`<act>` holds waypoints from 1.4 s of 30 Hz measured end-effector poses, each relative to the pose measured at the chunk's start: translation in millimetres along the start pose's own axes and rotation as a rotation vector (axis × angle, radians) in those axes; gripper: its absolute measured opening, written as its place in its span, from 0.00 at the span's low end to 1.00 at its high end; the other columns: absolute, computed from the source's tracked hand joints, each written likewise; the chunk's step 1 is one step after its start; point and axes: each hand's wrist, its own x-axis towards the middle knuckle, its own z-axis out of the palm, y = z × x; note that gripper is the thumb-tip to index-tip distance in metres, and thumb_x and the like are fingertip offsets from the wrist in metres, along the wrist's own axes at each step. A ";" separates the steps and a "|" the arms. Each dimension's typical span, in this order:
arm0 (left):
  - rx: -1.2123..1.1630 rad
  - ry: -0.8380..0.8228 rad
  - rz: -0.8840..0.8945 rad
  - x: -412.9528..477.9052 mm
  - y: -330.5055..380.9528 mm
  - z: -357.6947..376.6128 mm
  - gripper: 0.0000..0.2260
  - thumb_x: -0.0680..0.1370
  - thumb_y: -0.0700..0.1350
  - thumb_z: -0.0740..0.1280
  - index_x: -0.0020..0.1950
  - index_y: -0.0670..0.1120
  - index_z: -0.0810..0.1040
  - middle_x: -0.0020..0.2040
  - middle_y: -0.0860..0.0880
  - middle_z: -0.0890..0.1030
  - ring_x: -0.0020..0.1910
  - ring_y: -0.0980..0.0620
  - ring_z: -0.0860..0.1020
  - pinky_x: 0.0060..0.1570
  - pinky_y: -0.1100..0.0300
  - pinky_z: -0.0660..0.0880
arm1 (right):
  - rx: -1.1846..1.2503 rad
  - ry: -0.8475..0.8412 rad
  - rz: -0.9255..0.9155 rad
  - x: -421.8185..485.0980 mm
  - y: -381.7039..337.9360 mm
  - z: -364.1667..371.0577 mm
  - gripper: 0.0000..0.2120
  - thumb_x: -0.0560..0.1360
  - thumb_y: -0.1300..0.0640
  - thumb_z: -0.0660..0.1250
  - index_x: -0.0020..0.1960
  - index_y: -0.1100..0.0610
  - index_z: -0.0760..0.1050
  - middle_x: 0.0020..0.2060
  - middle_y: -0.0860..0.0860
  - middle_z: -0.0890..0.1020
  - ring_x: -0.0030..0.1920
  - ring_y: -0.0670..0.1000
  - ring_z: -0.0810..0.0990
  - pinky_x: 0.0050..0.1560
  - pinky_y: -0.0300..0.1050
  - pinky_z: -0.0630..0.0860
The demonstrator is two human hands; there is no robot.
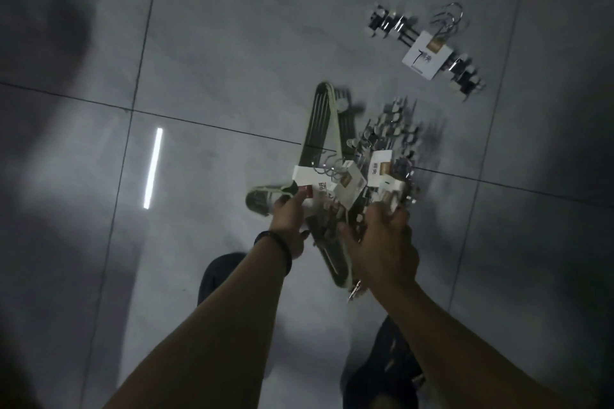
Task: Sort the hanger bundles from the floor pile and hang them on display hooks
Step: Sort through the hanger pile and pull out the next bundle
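Two hands low over the floor (232,43) pile: my left hand (288,226) pinches the green hanger bundle (319,123) at its white sleeve, my right hand (382,242) has its fingers curled round a clip-hanger bundle (382,169), and a spare clip bundle (428,50) lies well apart on the tiles.

Labelled hanger bundles (345,180) lie heaped; one clip-hanger bundle (428,50) lies apart.

The floor (232,43) is laid with large glossy grey tiles, parted by thin dark grout lines (146,43) running aslant. A narrow white strip of reflected light (153,168) lies on one tile at left. Dark blurred shadows (50,26) cover the upper-left corner.
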 end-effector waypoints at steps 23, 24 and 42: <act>0.031 0.058 0.037 14.5 -19.7 16.9 0.23 0.75 0.49 0.75 0.68 0.50 0.74 0.63 0.47 0.83 0.63 0.42 0.79 0.67 0.41 0.72 | 0.842 -0.182 0.062 23.9 13.0 11.7 0.13 0.80 0.57 0.71 0.63 0.51 0.76 0.52 0.46 0.85 0.51 0.46 0.85 0.43 0.36 0.78; 0.008 0.075 0.051 14.6 -20.8 21.1 0.25 0.74 0.47 0.76 0.69 0.50 0.72 0.63 0.46 0.84 0.61 0.42 0.81 0.63 0.42 0.76 | 0.834 -0.084 0.078 17.7 22.5 12.8 0.12 0.81 0.58 0.69 0.64 0.53 0.77 0.53 0.48 0.85 0.52 0.47 0.85 0.43 0.32 0.76; 0.339 0.160 0.175 0.3 -40.0 17.3 0.08 0.77 0.43 0.75 0.56 0.45 0.84 0.52 0.46 0.87 0.48 0.51 0.83 0.44 0.59 0.78 | 0.468 -0.239 0.145 40.8 -27.8 23.8 0.07 0.80 0.52 0.69 0.55 0.54 0.79 0.48 0.49 0.83 0.42 0.46 0.80 0.35 0.37 0.70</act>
